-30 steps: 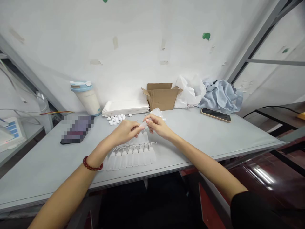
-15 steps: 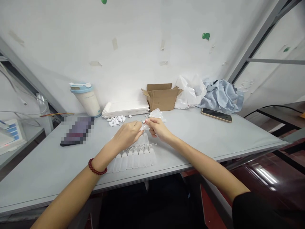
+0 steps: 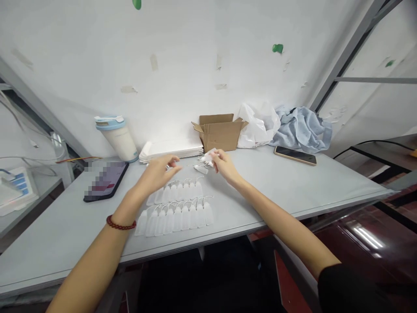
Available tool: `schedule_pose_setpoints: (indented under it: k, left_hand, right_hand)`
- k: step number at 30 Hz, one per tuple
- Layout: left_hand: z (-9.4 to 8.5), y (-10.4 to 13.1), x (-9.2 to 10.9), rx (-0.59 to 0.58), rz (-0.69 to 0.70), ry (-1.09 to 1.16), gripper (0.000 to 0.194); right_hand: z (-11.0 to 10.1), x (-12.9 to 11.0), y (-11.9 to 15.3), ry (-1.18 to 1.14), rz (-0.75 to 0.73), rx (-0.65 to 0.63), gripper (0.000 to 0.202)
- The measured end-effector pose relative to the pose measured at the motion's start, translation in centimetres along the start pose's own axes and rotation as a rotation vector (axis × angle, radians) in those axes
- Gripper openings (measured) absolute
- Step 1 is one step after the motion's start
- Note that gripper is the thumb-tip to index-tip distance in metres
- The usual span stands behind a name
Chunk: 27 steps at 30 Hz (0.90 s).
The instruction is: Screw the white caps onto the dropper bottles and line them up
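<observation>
My left hand point(image 3: 159, 172) is over the small white caps, which it mostly hides; its thumb and fingers are apart with nothing visible between them. My right hand point(image 3: 224, 165) is at a small pile of clear white tubes point(image 3: 208, 155) in front of the cardboard box; whether its fingertips grip one is too blurred to tell. Between the hands a single capped tube point(image 3: 201, 169) lies on the table. Nearer me are two rows of translucent tubes with white looped cords, a back row point(image 3: 184, 191) and a longer front row point(image 3: 185, 218).
Along the wall stand a tilted cup point(image 3: 119, 139), white flat sheets point(image 3: 172, 149), an open cardboard box point(image 3: 220, 135), a white plastic bag point(image 3: 257, 126) and blue cloth point(image 3: 302, 130). Phones lie at left point(image 3: 107, 180) and right point(image 3: 295, 155) on the grey table point(image 3: 260, 187).
My hands have parted: the left moved left to the caps, the right slightly right and up to the tubes. A capped tube now lies between them, and the back row is uncovered.
</observation>
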<state>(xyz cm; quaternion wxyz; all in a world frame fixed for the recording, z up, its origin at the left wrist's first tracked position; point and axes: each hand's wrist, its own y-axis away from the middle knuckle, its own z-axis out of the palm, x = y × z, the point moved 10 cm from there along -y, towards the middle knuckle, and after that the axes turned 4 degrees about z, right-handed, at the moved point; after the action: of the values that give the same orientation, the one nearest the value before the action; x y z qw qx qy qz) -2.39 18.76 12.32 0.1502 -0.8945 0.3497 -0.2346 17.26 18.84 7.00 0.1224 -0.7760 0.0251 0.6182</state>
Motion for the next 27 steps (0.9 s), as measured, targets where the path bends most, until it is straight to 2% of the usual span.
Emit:
schedule_pose_setpoints:
  k: [2, 4, 8, 12, 18, 23, 27]
  left_hand:
    - [-1.0, 0.0, -2.3, 0.002, -0.101, -0.088, 0.025]
    - [-1.5, 0.0, -4.0, -0.005, -0.157, -0.17, 0.025]
    - [-0.9, 0.0, -5.8, -0.027, -0.176, -0.221, 0.028]
    - [0.1, -0.1, -6.6, -0.046, -0.134, -0.215, 0.027]
    - [1.0, -0.2, -7.9, -0.04, -0.101, -0.225, 0.028]
    - [1.6, -0.3, -8.5, -0.02, -0.087, -0.251, 0.032]
    - [2.4, -0.6, -8.1, -0.031, -0.038, -0.271, 0.035]
  right_hand:
    - [-2.1, -0.1, -0.8, 0.092, -0.051, 0.11, 0.018]
    - [-3.2, -0.1, -1.3, 0.17, -0.076, 0.143, 0.017]
    - [-3.1, 0.6, -2.2, 0.308, -0.078, 0.038, 0.015]
    - [-2.4, 1.0, -2.5, 0.455, -0.124, -0.048, 0.016]
    - [-1.8, 0.8, -2.3, 0.621, -0.215, -0.064, 0.017]
    - [-1.9, -0.1, -2.0, 0.642, -0.262, -0.053, 0.018]
    - [-1.9, -1.2, -1.3, 0.616, -0.283, -0.036, 0.01]
